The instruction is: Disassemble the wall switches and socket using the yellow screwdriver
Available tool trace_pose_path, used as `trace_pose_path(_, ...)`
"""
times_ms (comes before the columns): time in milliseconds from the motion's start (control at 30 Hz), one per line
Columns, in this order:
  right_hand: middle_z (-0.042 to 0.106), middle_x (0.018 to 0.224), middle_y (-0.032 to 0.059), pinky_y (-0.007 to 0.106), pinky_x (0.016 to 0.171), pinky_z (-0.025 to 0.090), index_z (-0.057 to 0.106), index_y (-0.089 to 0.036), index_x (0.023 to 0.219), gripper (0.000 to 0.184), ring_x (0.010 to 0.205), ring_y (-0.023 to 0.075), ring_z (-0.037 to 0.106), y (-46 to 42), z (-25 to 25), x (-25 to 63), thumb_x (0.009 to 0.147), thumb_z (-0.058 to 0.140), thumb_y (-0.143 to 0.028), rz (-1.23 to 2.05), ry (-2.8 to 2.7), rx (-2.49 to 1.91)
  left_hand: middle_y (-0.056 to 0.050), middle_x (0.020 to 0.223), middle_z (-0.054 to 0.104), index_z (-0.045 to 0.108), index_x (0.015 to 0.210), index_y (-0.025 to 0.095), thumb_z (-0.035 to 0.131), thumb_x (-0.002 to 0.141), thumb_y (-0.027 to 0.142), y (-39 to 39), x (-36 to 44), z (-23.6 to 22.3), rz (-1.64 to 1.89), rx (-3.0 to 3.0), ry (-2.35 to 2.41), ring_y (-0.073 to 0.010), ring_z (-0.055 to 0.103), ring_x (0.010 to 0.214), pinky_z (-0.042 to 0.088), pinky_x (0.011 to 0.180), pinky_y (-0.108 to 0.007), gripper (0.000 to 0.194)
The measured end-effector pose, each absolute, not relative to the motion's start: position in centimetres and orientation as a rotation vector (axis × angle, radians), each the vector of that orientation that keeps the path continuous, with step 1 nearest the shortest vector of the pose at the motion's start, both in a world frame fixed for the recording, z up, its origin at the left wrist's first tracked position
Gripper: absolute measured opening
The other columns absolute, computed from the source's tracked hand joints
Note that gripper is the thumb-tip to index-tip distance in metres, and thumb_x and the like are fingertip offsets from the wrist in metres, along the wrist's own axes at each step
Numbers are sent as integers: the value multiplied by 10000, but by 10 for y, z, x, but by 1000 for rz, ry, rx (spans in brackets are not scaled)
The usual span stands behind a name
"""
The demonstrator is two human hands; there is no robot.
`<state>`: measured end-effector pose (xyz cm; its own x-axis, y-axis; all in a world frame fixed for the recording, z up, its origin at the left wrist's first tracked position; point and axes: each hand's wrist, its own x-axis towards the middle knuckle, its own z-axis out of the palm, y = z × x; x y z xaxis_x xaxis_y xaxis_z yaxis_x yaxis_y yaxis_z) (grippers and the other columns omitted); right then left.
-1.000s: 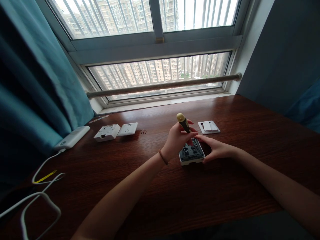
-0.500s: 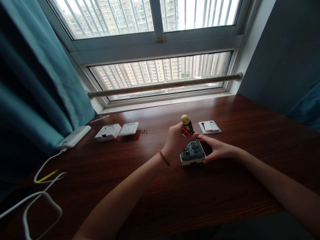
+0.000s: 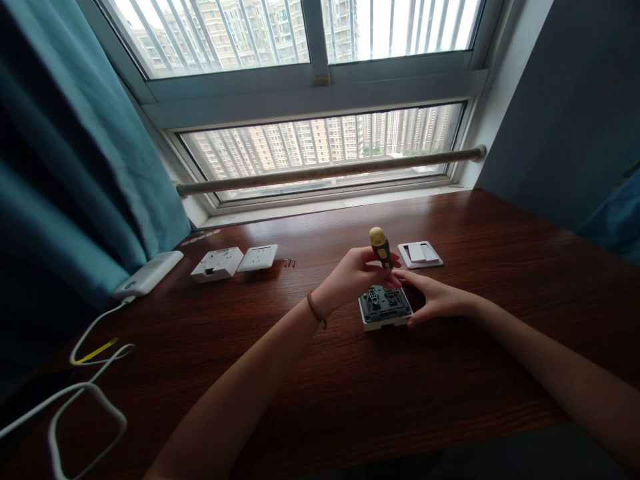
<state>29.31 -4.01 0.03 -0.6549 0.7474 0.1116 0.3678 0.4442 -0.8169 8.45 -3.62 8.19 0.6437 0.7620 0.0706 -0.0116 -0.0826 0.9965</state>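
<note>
A screwdriver (image 3: 381,248) with a yellow and black handle stands nearly upright in my left hand (image 3: 361,275), whose fingers are closed around it. Its tip is hidden behind my fingers, over the far part of a wall switch (image 3: 385,307) with a dark inner frame and a white base. My right hand (image 3: 431,297) grips the right side of that switch, thumb near the front corner and fingers at the back. Behind it lies a white switch cover (image 3: 421,255) with rocker keys.
To the left are a white mounting box (image 3: 216,265), a white socket panel (image 3: 258,258) and several small screws (image 3: 289,263). A white power strip (image 3: 149,275) with a looped cable (image 3: 86,388) and yellow tie (image 3: 97,351) lies by the blue curtain (image 3: 100,153).
My left hand has turned at the wrist and its fingers have shifted on the screwdriver handle, which has moved slightly right. My right hand stays on the switch.
</note>
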Motion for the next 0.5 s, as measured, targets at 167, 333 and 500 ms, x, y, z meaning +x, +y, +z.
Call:
trace_pose_path(167,337,1360,114,413,1028,281,240,-200,1336,934,1249,277,308,-41,-1,293,563,755,-293,1157,-2211,-906,-14,640,598,569,731,129,681,617,301,-33,85,69,941,1748,843,-112,566,543,457,508,-229,234)
trace_pose_path(333,360,1348,117,421,1017,297,254,-201,1333,913,1233,282,337,-42,0,292,571,749,-289,1183,-2179,-920,-27,705,602,562,706,138,679,611,368,-34,90,56,1172,1965,1072,-95,530,558,429,498,-205,276)
trace_pose_path(500,350,1351,119,432,1022,283,259,-199,1330,921,1240,288,320,-41,-1,293,560,756,-281,1173,-2197,-900,-9,711,592,552,861,144,653,649,348,-38,94,63,1022,1643,769,-67,505,424,424,407,-204,311)
